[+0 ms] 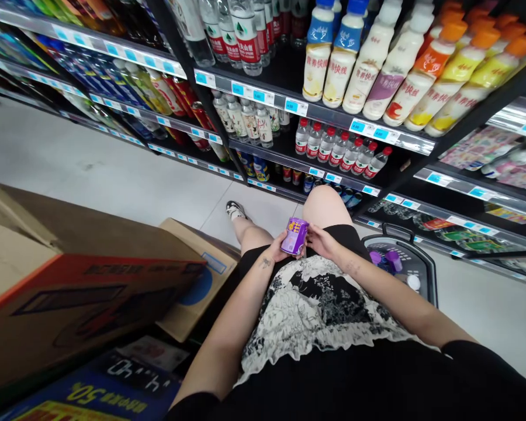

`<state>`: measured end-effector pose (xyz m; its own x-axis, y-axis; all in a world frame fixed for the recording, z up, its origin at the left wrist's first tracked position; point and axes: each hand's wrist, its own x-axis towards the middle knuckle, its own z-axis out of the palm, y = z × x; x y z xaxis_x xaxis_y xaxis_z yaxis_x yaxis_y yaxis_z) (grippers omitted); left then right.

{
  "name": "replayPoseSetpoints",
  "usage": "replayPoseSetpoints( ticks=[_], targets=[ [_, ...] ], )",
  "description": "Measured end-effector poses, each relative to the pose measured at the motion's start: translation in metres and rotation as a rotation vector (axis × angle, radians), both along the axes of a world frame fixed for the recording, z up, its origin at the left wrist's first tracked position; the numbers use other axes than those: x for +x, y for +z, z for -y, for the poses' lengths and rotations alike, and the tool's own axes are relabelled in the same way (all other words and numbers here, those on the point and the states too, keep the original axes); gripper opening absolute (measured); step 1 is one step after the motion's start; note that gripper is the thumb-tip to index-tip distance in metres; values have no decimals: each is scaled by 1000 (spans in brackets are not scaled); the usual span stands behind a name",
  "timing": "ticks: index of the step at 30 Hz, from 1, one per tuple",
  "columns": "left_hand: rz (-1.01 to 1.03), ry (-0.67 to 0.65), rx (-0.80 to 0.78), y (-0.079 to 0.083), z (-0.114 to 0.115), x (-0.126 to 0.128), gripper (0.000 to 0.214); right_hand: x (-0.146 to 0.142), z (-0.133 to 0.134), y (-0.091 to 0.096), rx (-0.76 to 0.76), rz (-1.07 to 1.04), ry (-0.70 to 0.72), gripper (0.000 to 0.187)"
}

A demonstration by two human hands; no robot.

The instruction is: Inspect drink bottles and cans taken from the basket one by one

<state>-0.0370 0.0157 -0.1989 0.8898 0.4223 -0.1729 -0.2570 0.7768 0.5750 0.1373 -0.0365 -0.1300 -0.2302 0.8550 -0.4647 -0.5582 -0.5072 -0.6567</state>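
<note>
In front of my lap is a small purple canister with yellow lettering on its upper part. My left hand wraps round its left side and lower edge. At its right side, my right hand has its fingers bent against the canister's edge. The fingers behind it are hidden. My floral black-and-white top lies just below both hands.
Shelves of drinks run across the front, with small red-capped bottles and large milk drink bottles. A black shopping basket holding purple items stands at my right. Open cardboard boxes crowd my left.
</note>
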Motion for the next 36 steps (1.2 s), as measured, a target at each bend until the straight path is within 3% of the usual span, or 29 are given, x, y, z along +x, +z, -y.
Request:
replayPoseSetpoints(
  ticks=[7,11,16,22,26,30,36],
  targets=[
    [-108,80,-100,-19,-9,-9,66,-5,-12,-2,-56,-3,44,44],
    [-134,115,-106,-27,-12,-10,67,-9,-11,-1,25,25,62,41],
    [-91,66,-100,-23,-10,-10,64,-11,-8,-10,102,116,-3,67],
    [-200,30,-151,-18,-11,-9,64,-15,-7,-20,39,342,-63,74],
    [-235,-3,-130,-25,-14,-10,78,-15,-10,-10,7,258,23,65],
    [-154,20,-104,-30,-17,-13,75,-10,-12,-4,-26,133,53,52],
    [-72,-34,-83,-21,-19,-17,77,-7,-13,-9,-39,168,46,48]
  ],
)
